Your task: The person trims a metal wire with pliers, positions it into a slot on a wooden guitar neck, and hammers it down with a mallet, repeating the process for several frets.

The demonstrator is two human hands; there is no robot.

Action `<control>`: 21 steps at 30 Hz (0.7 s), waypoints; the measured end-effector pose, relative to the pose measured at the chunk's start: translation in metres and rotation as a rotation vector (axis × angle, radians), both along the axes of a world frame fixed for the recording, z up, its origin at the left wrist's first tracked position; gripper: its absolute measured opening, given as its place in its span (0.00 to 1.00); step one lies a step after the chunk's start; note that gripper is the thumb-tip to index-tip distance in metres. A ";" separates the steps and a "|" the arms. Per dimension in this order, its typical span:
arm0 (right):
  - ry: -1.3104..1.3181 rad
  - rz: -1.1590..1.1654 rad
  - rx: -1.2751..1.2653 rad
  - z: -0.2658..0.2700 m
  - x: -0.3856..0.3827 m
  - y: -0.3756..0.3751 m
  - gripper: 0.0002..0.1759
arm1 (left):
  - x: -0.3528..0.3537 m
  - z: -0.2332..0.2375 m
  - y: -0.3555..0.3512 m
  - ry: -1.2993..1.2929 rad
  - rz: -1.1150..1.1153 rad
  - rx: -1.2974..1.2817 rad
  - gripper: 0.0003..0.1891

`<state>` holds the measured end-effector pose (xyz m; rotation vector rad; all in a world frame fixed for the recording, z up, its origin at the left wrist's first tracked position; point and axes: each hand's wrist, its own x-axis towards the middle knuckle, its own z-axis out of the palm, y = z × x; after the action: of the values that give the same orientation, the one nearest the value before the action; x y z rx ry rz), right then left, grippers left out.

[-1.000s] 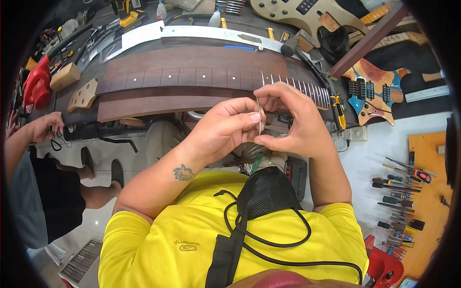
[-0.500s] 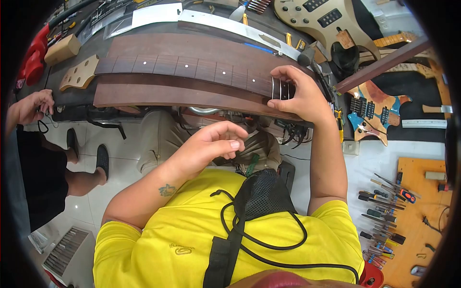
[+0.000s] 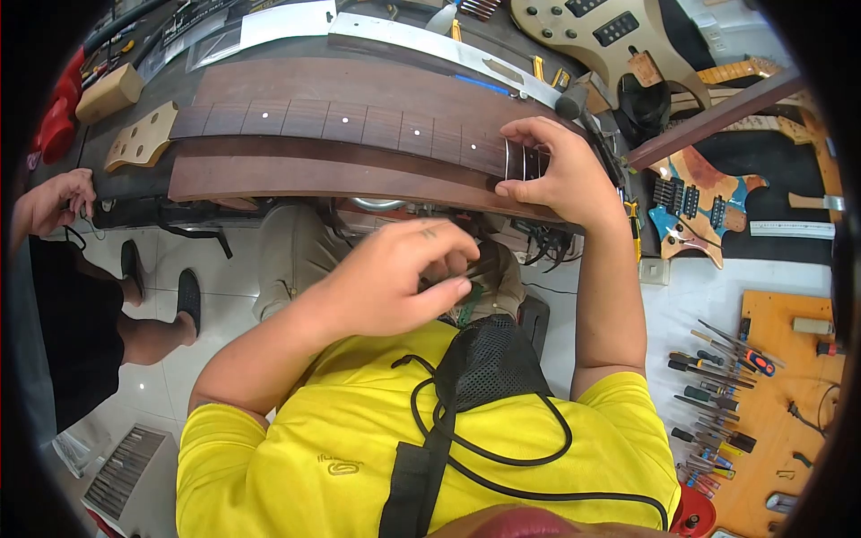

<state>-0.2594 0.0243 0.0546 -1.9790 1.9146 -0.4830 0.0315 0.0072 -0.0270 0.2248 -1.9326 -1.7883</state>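
Observation:
A guitar neck (image 3: 309,123) with a dark fretboard, white dots and a pale headstock (image 3: 143,136) with several holes lies along a brown wooden board (image 3: 359,175) at the bench's near edge. My right hand (image 3: 574,175) grips its right end, thumb on the near edge and fingers on the far edge. Shiny frets (image 3: 509,161) show beside that hand; farther left the slots look bare. My left hand (image 3: 395,273) is in the air above my lap, fingers loosely curled and thumb apart. I see nothing held in it.
A metal straightedge (image 3: 430,52) and a blue pen-like stick (image 3: 482,85) lie behind the board. Guitar bodies (image 3: 686,211) and a brown bar (image 3: 713,121) are at right. Files and screwdrivers (image 3: 713,394) hang lower right. Another person's hand (image 3: 63,199) is at the left bench edge.
My left hand has risen slightly and turned, its back now showing more. My right hand keeps its grip on the neck. The view has shifted slightly.

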 end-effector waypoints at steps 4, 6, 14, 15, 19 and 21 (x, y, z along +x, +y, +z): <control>-0.039 -0.011 0.000 -0.001 -0.001 0.003 0.39 | -0.028 0.021 -0.035 -0.073 0.545 -1.132 0.24; -0.052 -0.016 0.002 -0.003 -0.002 0.002 0.39 | -0.047 0.017 -0.052 -0.161 0.526 -1.210 0.25; -0.095 -0.033 -0.009 -0.007 -0.007 0.006 0.40 | -0.064 0.011 -0.058 -0.314 0.480 -1.323 0.31; -0.099 -0.020 -0.024 -0.008 -0.008 0.006 0.41 | -0.064 0.010 -0.057 -0.324 0.498 -1.335 0.30; -0.173 0.049 -0.131 -0.012 -0.015 0.011 0.44 | -0.066 0.012 -0.055 -0.369 0.498 -1.336 0.30; -0.381 -0.138 -0.201 -0.004 -0.039 0.010 0.40 | -0.065 0.012 -0.056 -0.363 0.499 -1.341 0.30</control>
<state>-0.2983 0.0346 0.0502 -1.7153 1.8191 -1.0453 -0.0334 -0.0485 -0.0149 0.4854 -2.5590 0.0477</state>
